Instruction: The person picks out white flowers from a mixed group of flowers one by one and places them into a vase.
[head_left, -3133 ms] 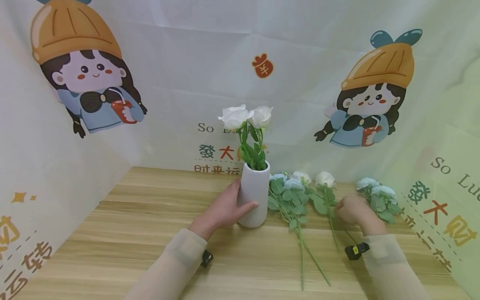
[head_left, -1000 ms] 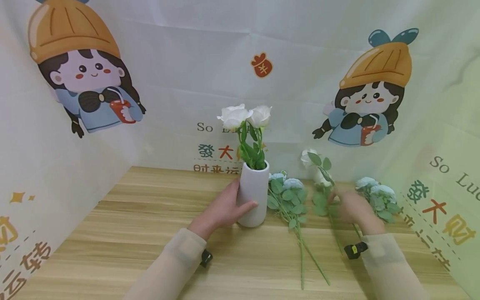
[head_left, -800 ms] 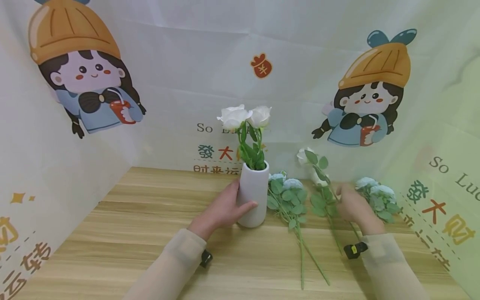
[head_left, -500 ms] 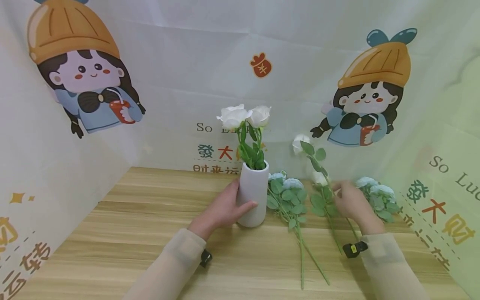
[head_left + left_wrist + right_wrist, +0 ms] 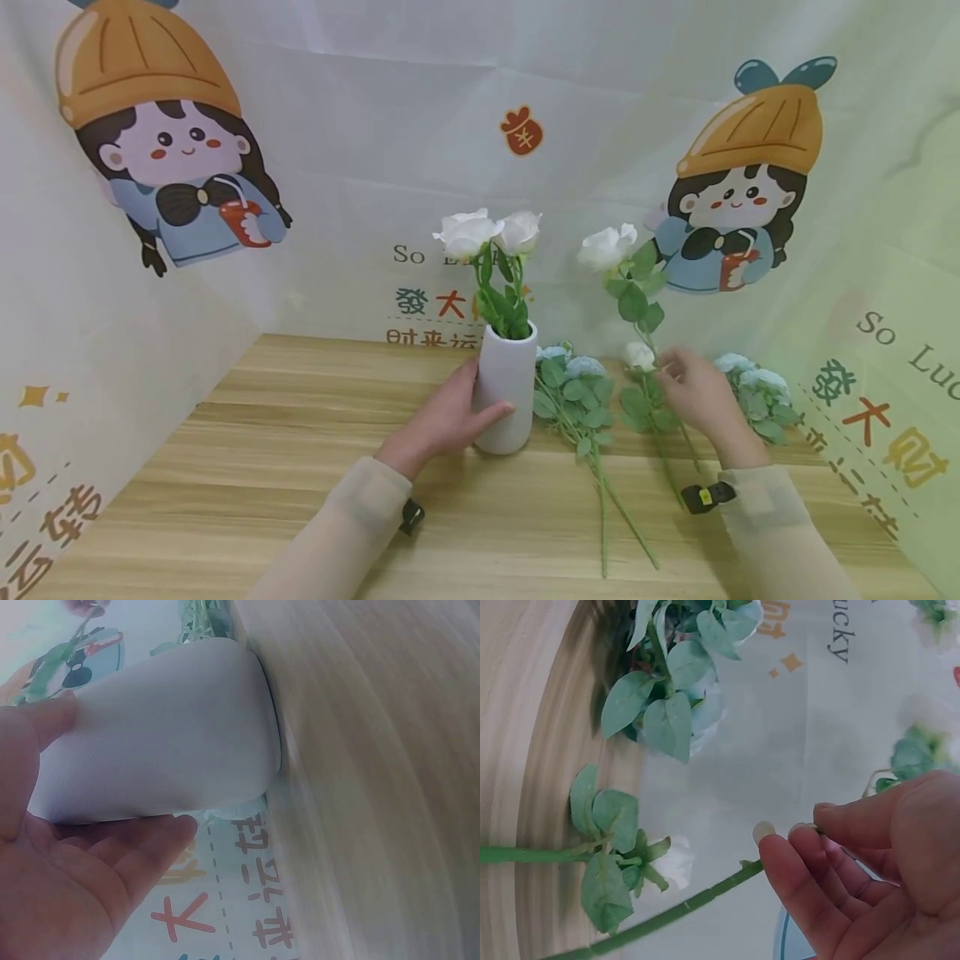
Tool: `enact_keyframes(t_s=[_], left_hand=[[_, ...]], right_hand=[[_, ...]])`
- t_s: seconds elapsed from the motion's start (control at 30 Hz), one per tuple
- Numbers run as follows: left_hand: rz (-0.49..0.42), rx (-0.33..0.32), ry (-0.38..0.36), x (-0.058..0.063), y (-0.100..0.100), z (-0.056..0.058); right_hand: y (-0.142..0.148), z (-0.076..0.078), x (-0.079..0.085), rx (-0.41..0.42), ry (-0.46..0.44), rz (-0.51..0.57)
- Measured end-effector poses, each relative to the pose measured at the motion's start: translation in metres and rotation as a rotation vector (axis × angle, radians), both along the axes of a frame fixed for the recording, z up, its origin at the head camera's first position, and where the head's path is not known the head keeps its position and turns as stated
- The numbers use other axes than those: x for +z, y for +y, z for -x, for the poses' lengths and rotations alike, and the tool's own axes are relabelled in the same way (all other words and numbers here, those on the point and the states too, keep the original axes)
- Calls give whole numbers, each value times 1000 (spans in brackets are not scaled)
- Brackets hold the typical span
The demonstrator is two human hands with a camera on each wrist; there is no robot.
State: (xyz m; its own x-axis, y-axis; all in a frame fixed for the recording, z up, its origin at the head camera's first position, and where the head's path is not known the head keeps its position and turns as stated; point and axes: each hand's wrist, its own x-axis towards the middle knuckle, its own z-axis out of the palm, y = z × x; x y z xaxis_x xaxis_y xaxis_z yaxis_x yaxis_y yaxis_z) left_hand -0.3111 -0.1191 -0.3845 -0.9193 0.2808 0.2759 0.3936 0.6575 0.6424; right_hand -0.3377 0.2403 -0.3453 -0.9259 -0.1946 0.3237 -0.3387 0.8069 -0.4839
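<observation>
The white rose (image 5: pixel 607 247) has risen upright right of the vase (image 5: pixel 507 387), pinched by the right hand (image 5: pixel 693 392); the left hand (image 5: pixel 450 417) wraps the vase, steadying it.

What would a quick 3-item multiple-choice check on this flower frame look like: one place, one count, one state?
1. Where does the white vase stand?
A. left of the loose blue flowers
B. right of them
C. on its side

2. How many white roses are in the vase?
A. one
B. two
C. four

3. What is the right hand doing?
A. lying flat
B. pinching a white rose's stem
C. gripping the vase

Answers:
1 A: the blue flowers lie to its right on the table.
2 B: two blooms top it.
3 B: fingertips hold the lifted rose by its stem; the left hand grips the vase.
</observation>
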Motion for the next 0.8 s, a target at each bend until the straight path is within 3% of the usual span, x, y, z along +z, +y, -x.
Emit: enact_keyframes(t_s=[0.37, 0.8], left_hand=[[2, -3, 6, -1, -1, 2], [0, -6, 2, -1, -1, 2]], right_hand=[[-9, -4, 8, -17, 114, 35], [-26, -15, 26, 40, 224, 141]])
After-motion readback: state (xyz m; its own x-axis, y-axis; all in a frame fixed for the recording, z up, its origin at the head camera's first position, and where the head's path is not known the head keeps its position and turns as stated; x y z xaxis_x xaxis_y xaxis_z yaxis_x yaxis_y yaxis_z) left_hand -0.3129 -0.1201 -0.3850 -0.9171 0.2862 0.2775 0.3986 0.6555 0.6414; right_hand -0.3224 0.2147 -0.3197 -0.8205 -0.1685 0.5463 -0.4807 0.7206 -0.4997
